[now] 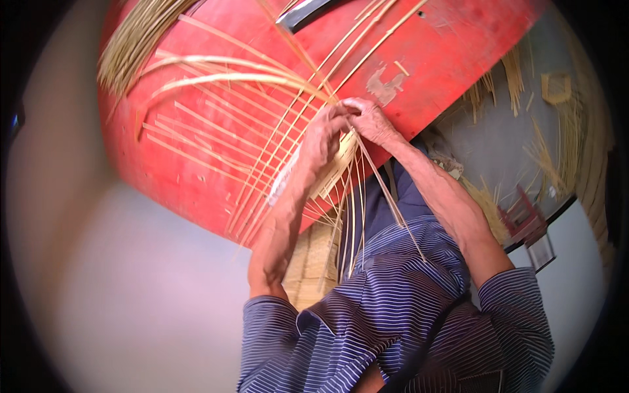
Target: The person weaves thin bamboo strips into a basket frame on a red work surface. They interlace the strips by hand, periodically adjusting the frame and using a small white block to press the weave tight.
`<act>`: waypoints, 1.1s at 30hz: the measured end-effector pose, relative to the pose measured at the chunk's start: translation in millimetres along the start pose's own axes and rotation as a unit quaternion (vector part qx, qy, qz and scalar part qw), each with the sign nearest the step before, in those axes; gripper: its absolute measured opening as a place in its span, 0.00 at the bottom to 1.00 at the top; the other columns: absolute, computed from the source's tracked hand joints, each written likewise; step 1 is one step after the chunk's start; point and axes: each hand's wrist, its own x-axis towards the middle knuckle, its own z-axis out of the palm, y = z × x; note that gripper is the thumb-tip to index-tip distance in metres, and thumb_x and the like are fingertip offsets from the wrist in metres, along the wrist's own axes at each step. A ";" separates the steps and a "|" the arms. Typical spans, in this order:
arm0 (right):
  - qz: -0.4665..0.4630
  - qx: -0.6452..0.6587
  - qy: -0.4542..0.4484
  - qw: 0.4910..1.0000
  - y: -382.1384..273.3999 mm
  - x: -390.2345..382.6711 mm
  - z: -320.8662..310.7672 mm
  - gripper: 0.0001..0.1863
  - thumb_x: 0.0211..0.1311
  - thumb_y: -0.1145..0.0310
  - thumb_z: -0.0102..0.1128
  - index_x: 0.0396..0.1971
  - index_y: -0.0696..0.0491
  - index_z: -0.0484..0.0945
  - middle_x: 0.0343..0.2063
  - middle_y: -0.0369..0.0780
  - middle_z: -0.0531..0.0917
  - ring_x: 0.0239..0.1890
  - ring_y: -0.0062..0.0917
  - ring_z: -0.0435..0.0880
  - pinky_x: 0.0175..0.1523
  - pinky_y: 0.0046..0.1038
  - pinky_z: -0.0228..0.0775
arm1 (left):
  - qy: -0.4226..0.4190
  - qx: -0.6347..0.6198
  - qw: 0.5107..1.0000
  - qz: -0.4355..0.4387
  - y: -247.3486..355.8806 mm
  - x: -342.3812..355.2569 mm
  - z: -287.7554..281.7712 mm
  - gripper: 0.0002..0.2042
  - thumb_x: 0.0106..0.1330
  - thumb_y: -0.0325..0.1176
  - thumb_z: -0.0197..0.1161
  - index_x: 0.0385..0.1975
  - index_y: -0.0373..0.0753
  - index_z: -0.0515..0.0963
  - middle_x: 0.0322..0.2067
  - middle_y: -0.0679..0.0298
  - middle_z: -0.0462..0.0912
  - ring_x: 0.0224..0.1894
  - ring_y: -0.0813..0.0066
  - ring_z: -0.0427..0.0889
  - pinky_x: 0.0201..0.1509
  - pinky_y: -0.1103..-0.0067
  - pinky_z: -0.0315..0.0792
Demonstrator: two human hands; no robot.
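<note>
My left hand (323, 136) and my right hand (370, 122) meet at the near edge of the red table. Fingers of both are pinched together at the corner of a partly woven bamboo piece (342, 162). Two wider pale bamboo strips (226, 78) run from the fingers and arc out to the left. Thin bamboo strips (219, 134) fan over the table from the weave, crossed by longer ones. Other loose ends (382, 180) hang toward my lap. A white flat piece (283, 180) lies beside my left wrist. The exact grip is hidden behind the fingers.
The red table (452, 59) slants across the top. On it lie a bundle of thin strips (141, 42) at far left and a dark flat tool (306, 13). Strips (569, 141) litter the floor at right, near a small reddish wooden object (524, 218). A pale wall (151, 275) stands left.
</note>
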 end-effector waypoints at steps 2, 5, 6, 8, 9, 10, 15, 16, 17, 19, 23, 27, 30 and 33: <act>0.013 -0.053 0.002 0.998 -7.1 1.3 0.2 0.13 0.64 0.67 0.66 0.45 0.57 0.83 0.34 0.37 0.86 0.37 0.17 0.83 0.40 0.24 0.76 | -0.022 0.019 0.999 0.029 -6.5 10.7 -18.1 0.11 0.54 0.12 0.52 0.30 0.32 0.78 0.42 0.53 0.83 0.45 0.53 0.84 0.46 0.69 0.80; 0.009 -0.086 0.029 0.996 -3.1 -0.3 1.0 0.17 0.62 0.66 0.69 0.48 0.57 0.83 0.30 0.36 0.87 0.35 0.17 0.83 0.42 0.25 0.76 | -0.042 0.091 0.995 0.013 -14.5 32.5 -37.8 0.15 0.57 0.13 0.49 0.36 0.38 0.80 0.47 0.53 0.83 0.44 0.52 0.85 0.45 0.67 0.82; 0.008 -0.071 0.028 0.997 -5.1 0.3 3.7 0.17 0.61 0.67 0.69 0.48 0.57 0.84 0.32 0.37 0.87 0.35 0.17 0.83 0.43 0.25 0.76 | -0.021 0.178 0.983 0.034 -21.1 44.0 -38.8 0.16 0.61 0.15 0.50 0.40 0.41 0.81 0.50 0.56 0.82 0.44 0.55 0.83 0.44 0.66 0.81; 0.015 -0.092 0.031 0.995 -3.0 0.1 2.5 0.18 0.60 0.69 0.68 0.49 0.58 0.83 0.37 0.39 0.88 0.38 0.18 0.83 0.45 0.24 0.76 | -0.055 0.344 0.937 0.031 -9.0 60.4 -45.6 0.11 0.64 0.25 0.55 0.41 0.44 0.82 0.49 0.61 0.80 0.45 0.64 0.78 0.49 0.68 0.72; 0.008 -0.102 0.029 0.994 -3.2 0.6 1.8 0.18 0.59 0.69 0.68 0.49 0.58 0.83 0.38 0.40 0.88 0.40 0.18 0.83 0.46 0.24 0.76 | -0.062 0.409 0.910 0.034 -13.5 65.8 -45.9 0.09 0.63 0.29 0.57 0.40 0.46 0.82 0.48 0.63 0.80 0.46 0.66 0.76 0.51 0.70 0.69; 0.012 -0.103 0.023 0.994 -2.7 -1.1 2.5 0.19 0.59 0.69 0.68 0.49 0.58 0.83 0.39 0.40 0.88 0.40 0.18 0.83 0.47 0.24 0.76 | -0.082 0.445 0.891 0.032 -17.8 67.7 -48.4 0.09 0.63 0.31 0.57 0.39 0.46 0.83 0.46 0.64 0.80 0.46 0.67 0.76 0.52 0.70 0.68; 0.014 -0.109 0.039 0.993 4.9 0.5 0.9 0.19 0.56 0.68 0.70 0.48 0.59 0.84 0.39 0.39 0.88 0.41 0.20 0.83 0.48 0.24 0.76 | -0.113 0.545 0.830 0.036 -18.5 70.8 -57.4 0.06 0.60 0.36 0.61 0.32 0.48 0.84 0.36 0.68 0.81 0.46 0.68 0.76 0.52 0.70 0.67; 0.022 -0.102 0.040 0.994 7.6 -0.2 -1.8 0.19 0.56 0.69 0.71 0.48 0.59 0.84 0.39 0.39 0.88 0.41 0.20 0.83 0.47 0.24 0.76 | -0.111 0.548 0.829 0.012 -16.4 69.9 -57.6 0.06 0.59 0.36 0.62 0.28 0.47 0.85 0.31 0.68 0.82 0.46 0.69 0.76 0.51 0.71 0.66; 0.029 -0.095 0.039 0.994 2.6 -1.7 -1.4 0.19 0.56 0.69 0.71 0.47 0.59 0.84 0.39 0.39 0.88 0.41 0.20 0.84 0.47 0.25 0.76 | -0.119 0.550 0.826 -0.004 -13.2 68.0 -58.5 0.06 0.60 0.37 0.62 0.28 0.47 0.85 0.30 0.68 0.82 0.46 0.69 0.76 0.51 0.71 0.66; 0.029 -0.091 0.039 0.995 1.8 -2.8 0.9 0.18 0.56 0.69 0.71 0.46 0.59 0.85 0.38 0.39 0.88 0.40 0.20 0.84 0.47 0.25 0.76 | -0.137 0.555 0.820 -0.032 -7.1 64.0 -61.0 0.06 0.60 0.37 0.62 0.27 0.47 0.85 0.29 0.67 0.82 0.45 0.69 0.76 0.50 0.70 0.65; 0.005 -0.151 0.046 0.987 1.6 -3.3 1.6 0.17 0.55 0.70 0.72 0.45 0.58 0.85 0.39 0.42 0.88 0.41 0.22 0.85 0.48 0.25 0.77 | -0.184 0.606 0.772 -0.060 3.0 41.7 -62.5 0.10 0.67 0.39 0.60 0.26 0.46 0.84 0.26 0.67 0.81 0.43 0.71 0.76 0.49 0.68 0.65; -0.003 -0.176 0.041 0.984 1.3 -1.0 5.6 0.20 0.53 0.72 0.70 0.47 0.58 0.83 0.42 0.44 0.86 0.45 0.28 0.85 0.52 0.29 0.76 | -0.246 0.325 0.841 -0.355 -7.4 45.7 -71.4 0.16 0.72 0.50 0.59 0.37 0.44 0.85 0.23 0.72 0.78 0.27 0.79 0.73 0.41 0.68 0.71; -0.074 -0.180 0.035 0.980 13.8 7.6 14.5 0.29 0.51 0.74 0.65 0.58 0.57 0.75 0.49 0.48 0.83 0.52 0.34 0.83 0.58 0.33 0.75 | -0.093 0.136 0.881 -0.444 -43.2 49.0 -90.2 0.15 0.71 0.48 0.62 0.41 0.42 0.84 0.23 0.67 0.81 0.21 0.82 0.74 0.28 0.83 0.72; -0.101 -0.282 0.009 0.954 -12.5 3.6 15.1 0.32 0.54 0.76 0.66 0.62 0.59 0.71 0.56 0.49 0.79 0.58 0.35 0.80 0.63 0.33 0.72 | 0.186 -0.179 0.875 -0.409 -101.0 40.9 -62.7 0.12 0.71 0.38 0.61 0.40 0.34 0.81 0.31 0.64 0.85 0.31 0.75 0.85 0.33 0.79 0.77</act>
